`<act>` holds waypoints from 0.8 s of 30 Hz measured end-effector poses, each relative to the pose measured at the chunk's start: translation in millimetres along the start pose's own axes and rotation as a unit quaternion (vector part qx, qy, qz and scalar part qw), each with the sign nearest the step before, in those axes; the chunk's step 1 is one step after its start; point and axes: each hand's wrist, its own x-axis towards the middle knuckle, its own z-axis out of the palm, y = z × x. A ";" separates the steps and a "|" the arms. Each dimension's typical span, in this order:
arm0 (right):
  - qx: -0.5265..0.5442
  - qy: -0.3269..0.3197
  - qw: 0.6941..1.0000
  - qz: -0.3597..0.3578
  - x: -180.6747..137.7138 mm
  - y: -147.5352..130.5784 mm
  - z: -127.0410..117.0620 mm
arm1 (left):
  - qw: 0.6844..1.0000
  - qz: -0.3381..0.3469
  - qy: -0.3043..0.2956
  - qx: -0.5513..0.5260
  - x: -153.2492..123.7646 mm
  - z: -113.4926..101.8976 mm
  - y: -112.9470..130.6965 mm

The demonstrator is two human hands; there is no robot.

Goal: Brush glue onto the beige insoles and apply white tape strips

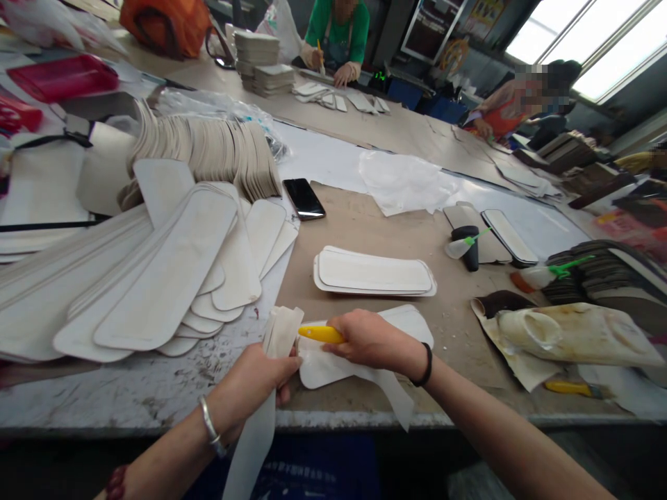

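Observation:
My left hand (254, 384) is closed on a folded white strip (271, 375) that hangs down over the table's front edge. My right hand (372, 342) grips a yellow-handled tool (319, 334), its tip pointing left toward the strip. Under the right hand lies a white rounded panel (404, 321) on the brown work board (365, 229). A neat stack of similar white panels (374, 272) sits just beyond it.
A big fanned pile of white panels (156, 278) fills the left. A black phone (303, 198) lies behind. At right stand glue bottles with green nozzles (465, 244), dark pieces (599, 271) and a stained sheet (567, 337). Other people (338, 35) work at the far side.

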 end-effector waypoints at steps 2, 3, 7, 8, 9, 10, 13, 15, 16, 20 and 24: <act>-0.020 -0.007 1.000 0.002 3.0 -2.0 1.6 | 1.000 -0.002 0.003 -0.003 3.6 0.6 -4.2; -0.026 -0.010 1.000 0.001 4.0 -2.9 2.2 | 1.000 -0.002 0.003 -0.004 5.2 0.6 -6.5; -0.032 -0.013 0.999 0.003 5.8 -4.6 2.8 | 1.000 0.001 -0.002 -0.011 8.6 -0.1 -13.4; -0.032 -0.013 0.999 0.004 5.7 -4.3 2.7 | 1.000 0.002 -0.004 -0.014 8.7 -0.1 -14.1; -0.032 -0.012 0.999 0.005 5.5 -3.9 2.7 | 1.000 0.003 -0.007 -0.017 8.4 0.1 -14.2; -0.032 -0.012 0.999 0.006 5.3 -3.4 2.8 | 1.000 0.005 -0.008 -0.018 7.9 0.5 -13.9; -0.035 -0.003 0.999 -0.001 5.4 -3.4 4.5 | 1.000 0.011 -0.001 -0.009 5.4 3.0 -10.8; -0.040 0.008 0.999 -0.008 6.1 -5.8 6.5 | 1.000 0.011 0.014 0.004 3.9 5.4 -8.3; -0.043 0.015 0.999 -0.013 6.3 -7.6 7.7 | 1.000 0.010 0.022 0.012 3.4 6.5 -7.3; -0.055 0.036 0.998 -0.025 -1.9 -8.5 10.3 | 0.998 0.009 0.050 0.043 2.2 8.8 -6.7; -0.042 0.036 0.998 0.035 -38.9 23.6 11.0 | 0.997 0.010 0.055 0.060 -0.1 6.0 -10.7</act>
